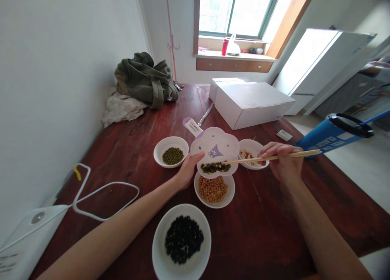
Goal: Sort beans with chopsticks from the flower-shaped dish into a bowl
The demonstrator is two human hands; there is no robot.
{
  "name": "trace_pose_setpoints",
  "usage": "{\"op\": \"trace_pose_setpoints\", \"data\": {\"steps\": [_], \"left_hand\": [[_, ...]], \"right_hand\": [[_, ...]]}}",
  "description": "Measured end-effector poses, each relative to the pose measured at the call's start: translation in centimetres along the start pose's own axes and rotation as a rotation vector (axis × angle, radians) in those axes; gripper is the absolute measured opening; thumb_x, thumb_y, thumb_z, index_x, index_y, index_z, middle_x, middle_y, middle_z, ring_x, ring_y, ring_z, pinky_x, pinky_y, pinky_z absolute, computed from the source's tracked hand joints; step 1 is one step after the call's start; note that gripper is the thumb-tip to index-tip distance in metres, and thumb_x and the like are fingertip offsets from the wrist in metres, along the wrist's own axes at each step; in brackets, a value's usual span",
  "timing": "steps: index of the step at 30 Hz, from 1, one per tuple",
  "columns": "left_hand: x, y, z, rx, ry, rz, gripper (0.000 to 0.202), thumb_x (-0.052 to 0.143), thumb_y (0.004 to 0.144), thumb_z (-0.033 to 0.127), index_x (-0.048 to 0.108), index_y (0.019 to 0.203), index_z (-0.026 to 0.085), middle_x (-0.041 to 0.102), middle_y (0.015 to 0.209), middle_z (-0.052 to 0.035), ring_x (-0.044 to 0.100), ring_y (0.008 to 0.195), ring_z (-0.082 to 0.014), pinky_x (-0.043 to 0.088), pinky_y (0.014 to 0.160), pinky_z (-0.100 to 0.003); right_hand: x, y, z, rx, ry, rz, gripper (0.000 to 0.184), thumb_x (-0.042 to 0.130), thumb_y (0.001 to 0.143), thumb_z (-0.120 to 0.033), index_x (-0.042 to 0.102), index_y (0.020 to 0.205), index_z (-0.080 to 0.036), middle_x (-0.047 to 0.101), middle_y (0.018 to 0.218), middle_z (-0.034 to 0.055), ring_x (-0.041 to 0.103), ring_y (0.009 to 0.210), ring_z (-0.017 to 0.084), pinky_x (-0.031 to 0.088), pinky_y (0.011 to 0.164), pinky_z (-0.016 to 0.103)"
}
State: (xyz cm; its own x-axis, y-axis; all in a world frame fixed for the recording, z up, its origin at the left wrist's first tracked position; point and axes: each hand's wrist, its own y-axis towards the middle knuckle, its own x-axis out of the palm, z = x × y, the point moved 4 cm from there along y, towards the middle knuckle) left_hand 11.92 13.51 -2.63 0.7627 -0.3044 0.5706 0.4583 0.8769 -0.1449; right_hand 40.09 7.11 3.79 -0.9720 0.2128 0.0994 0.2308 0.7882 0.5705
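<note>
A: What does the head view show the hands doing?

B: The left hand (189, 171) grips the lobed plate (215, 144) at its edge, thumb over the rim, fingers beneath. The plate is tilted and held up just above the bowls. The right hand (282, 161) has its fingers curled together around the chopsticks (252, 158), and they reach across to the plate.

A: Where do the tips end?

B: Over the dark mix (215, 168) of green and black beans in the plate's near lobe, at or just above it. Whether the two tips are apart or together, I can't tell; they read as nearly one line.

A: And the bowls?

B: Four white ones stand on the wooden table (262, 235). The mung beans (172, 156) are left of the plate, the soybeans (212, 189) just below it, the black beans (184, 239) nearest the person, and the pale and red bits (246, 155) right of it.

A: So which step is this?

B: It looks like the chopsticks are working on the beans on the plate, with the left hand as the steady support.

A: What does the next move call for?

B: I'd say a level plate and tips set closely on the beans, because a loose pinch could drop them among the bowls.

A: Anything else close by?

B: A white box (252, 105) lies farther along the table, and a blue bag (330, 134) hangs at the right.
</note>
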Motion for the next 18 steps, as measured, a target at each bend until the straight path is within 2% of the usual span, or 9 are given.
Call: {"op": "trace_pose_setpoints", "data": {"steps": [6, 10, 18], "left_hand": [[0.0, 0.0, 0.0, 0.018, 0.001, -0.027, 0.073, 0.098, 0.079, 0.060, 0.085, 0.131, 0.010, 0.090, 0.131, -0.0212, 0.083, 0.127, -0.0476, 0.066, 0.113, -0.057], [0.1, 0.0, 0.0, 0.020, 0.002, -0.037, 0.071, 0.097, 0.080, 0.059, 0.085, 0.130, 0.010, 0.090, 0.129, -0.0214, 0.084, 0.125, -0.0475, 0.067, 0.111, -0.057], [0.0, 0.1, -0.1, 0.016, -0.006, -0.027, 0.074, 0.098, 0.078, 0.059, 0.084, 0.131, 0.009, 0.091, 0.127, -0.0215, 0.085, 0.123, -0.0473, 0.066, 0.111, -0.057]], "right_hand": [[-0.4, -0.4, -0.2, 0.042, -0.107, -0.101, 0.056, 0.086, 0.100, -0.069, 0.092, 0.073, -0.021, 0.079, 0.069, 0.0113, 0.069, 0.051, 0.022, 0.054, 0.042, 0.032], [0.0, -0.6, -0.6, 0.071, -0.143, -0.125, 0.058, 0.084, 0.100, -0.073, 0.091, 0.072, -0.023, 0.081, 0.070, 0.0108, 0.069, 0.049, 0.022, 0.054, 0.041, 0.034], [0.6, -0.4, -1.2, 0.053, -0.154, -0.155, 0.055, 0.084, 0.101, -0.070, 0.091, 0.071, -0.025, 0.082, 0.071, 0.0101, 0.071, 0.049, 0.022, 0.055, 0.042, 0.034]]}}
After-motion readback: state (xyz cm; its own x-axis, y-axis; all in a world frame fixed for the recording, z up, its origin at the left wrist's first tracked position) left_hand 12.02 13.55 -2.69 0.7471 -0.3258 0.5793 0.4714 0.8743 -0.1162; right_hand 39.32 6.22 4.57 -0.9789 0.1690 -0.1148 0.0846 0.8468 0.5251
